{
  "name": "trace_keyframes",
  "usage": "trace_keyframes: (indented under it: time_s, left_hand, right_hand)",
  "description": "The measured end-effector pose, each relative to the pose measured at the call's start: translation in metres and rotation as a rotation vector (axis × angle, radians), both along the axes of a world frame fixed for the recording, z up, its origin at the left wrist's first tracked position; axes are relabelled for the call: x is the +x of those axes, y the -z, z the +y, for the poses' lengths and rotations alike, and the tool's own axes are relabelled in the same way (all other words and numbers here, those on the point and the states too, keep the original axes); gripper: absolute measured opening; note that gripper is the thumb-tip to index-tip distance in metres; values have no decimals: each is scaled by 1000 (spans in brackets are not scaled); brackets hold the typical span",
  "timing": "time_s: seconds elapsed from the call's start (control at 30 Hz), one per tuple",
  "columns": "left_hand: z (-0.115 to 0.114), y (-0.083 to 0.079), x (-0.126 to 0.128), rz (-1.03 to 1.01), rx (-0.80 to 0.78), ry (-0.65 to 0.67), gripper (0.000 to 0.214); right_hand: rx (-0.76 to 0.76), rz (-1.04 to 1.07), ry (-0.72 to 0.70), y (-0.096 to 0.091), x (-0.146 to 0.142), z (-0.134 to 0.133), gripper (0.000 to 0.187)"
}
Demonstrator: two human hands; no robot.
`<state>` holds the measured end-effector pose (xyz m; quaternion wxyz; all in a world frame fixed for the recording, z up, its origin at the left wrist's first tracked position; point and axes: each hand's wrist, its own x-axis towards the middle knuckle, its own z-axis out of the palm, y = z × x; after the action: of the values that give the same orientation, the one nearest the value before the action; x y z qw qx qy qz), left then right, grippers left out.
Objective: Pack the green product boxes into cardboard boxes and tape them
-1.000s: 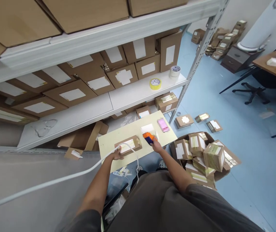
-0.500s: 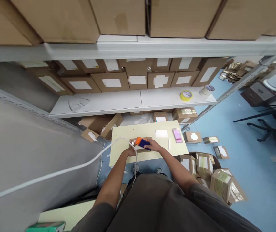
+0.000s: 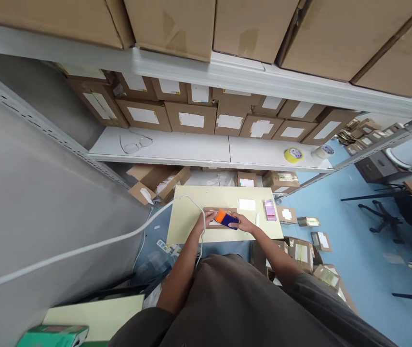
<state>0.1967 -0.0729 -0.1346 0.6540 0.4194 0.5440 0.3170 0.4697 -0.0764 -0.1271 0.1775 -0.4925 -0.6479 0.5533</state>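
A small orange and dark blue box is held at a slant over an open brown cardboard carton on the pale yellow table. My right hand is closed round its blue end. At the orange end, my left hand has its fingertips and thumb against the edge, gripping it lightly. White paper lies behind the carton. To the right are a slim white object and a phone-like pink-purple item, partly pixelated.
A white cable arches across my left side to the table. The shelf beyond holds labelled cartons, glasses, yellow tape and clear tape. Taped boxes stand on the floor at right.
My left hand has come up from the carton's near left edge to the box's orange end. The right hand keeps hold of the blue end. The camera view has shifted and tilted.
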Motion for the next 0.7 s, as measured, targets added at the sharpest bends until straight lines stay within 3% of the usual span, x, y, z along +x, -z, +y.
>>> trace_keyframes:
  time_s: [0.23, 0.37, 0.53, 0.7]
  left_hand:
    - [-4, -4, -8, -172, -44, -92, 80]
    - [0, -7, -12, -206, -63, -169, 77]
    - [-1, -10, -13, -130, -9, -235, 63]
    - [-5, -6, -9, 51, 93, -278, 49]
  right_hand:
    - [112, -73, 9, -19, -10, -2, 47]
    - [138, -119, 79, -16, -22, 2, 57]
    - [143, -131, 128, -7, -29, 6, 61]
    - [122, -91, 111, -11, -30, 9, 60]
